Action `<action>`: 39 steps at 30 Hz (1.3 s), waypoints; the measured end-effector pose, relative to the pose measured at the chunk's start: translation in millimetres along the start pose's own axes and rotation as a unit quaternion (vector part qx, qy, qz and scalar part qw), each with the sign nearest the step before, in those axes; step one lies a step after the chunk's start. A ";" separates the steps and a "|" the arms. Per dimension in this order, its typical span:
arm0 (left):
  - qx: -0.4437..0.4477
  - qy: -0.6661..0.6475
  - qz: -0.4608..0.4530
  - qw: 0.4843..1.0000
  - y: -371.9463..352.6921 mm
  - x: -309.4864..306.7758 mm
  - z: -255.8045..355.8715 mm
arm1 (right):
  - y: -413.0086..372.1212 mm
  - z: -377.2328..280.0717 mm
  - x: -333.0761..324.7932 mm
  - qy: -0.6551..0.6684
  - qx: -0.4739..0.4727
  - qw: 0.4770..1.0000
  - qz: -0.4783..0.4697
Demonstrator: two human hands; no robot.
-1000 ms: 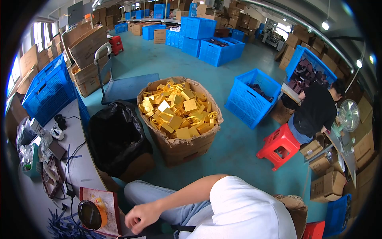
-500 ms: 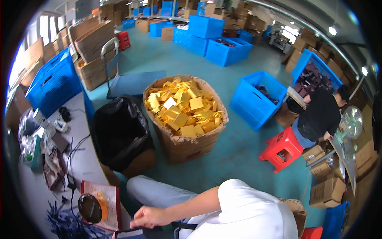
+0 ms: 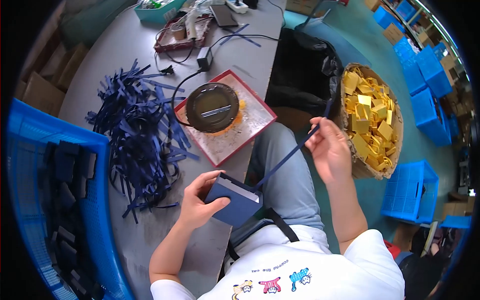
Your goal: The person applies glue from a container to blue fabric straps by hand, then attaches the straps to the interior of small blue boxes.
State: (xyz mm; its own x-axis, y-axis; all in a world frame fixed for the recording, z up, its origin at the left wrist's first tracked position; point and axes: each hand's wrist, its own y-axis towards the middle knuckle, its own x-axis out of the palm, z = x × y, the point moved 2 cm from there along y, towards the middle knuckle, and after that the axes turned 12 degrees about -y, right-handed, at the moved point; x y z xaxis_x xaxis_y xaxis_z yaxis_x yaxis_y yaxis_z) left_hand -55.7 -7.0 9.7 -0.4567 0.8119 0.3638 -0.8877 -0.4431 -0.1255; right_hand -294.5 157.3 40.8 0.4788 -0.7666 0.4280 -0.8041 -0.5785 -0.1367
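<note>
My left hand [image 3: 200, 201] grips a small dark blue box [image 3: 234, 200] above my lap, by the table's edge. A white inside shows along the box's open side. My right hand [image 3: 328, 145] pinches a dark blue ribbon [image 3: 290, 156], which runs taut down to the corner of the box. A heap of similar blue ribbons [image 3: 137, 135] lies on the grey table. Right of the heap, a round dark dish [image 3: 212, 107] with orange stuff beneath it stands in a red-edged tray [image 3: 257, 123].
Left is a blue crate [image 3: 95, 200] of dark boxes. A black-lined bin [image 3: 305, 70] and a carton [image 3: 367, 172] of yellow boxes stand beyond the table. Cables, a power adapter [image 3: 204, 58] and a teal bin [image 3: 157, 12] are on the table; blue crates stand right.
The view has swung down and left onto the table and lap. The left hand and the whole box now show, and the ribbon is stretched between the box and the right hand.
</note>
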 end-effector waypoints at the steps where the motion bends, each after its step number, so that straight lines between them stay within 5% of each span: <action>1: 0.002 0.013 -0.004 1.000 0.3 -2.2 -1.7 | 3.8 -1.3 -0.1 0.016 -0.003 1.000 0.017; 6: -0.019 0.007 -0.012 1.000 2.3 -5.4 -11.5 | 10.4 -6.8 23.1 0.087 0.065 0.993 -0.053; 10: -0.025 0.026 -0.026 0.999 1.7 -5.8 -20.7 | 15.3 20.1 44.6 -0.119 0.098 0.978 -0.138; 16: -0.007 0.045 -0.041 0.998 1.0 -8.3 -21.1 | 24.4 45.2 83.7 -0.240 0.080 0.962 -0.099; 39: -0.008 0.044 -0.062 0.997 0.7 -10.1 -22.1 | 36.3 75.2 99.1 -0.285 0.048 0.957 -0.025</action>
State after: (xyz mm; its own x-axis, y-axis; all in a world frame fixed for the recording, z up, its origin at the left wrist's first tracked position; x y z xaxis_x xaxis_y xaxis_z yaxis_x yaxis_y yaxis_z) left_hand -53.1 -7.1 -14.5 -0.3468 0.8906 0.2944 -0.9379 -0.3323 -0.0995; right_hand -249.7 39.4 11.1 0.6527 -0.7485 -0.1172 -0.7519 -0.6210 -0.2214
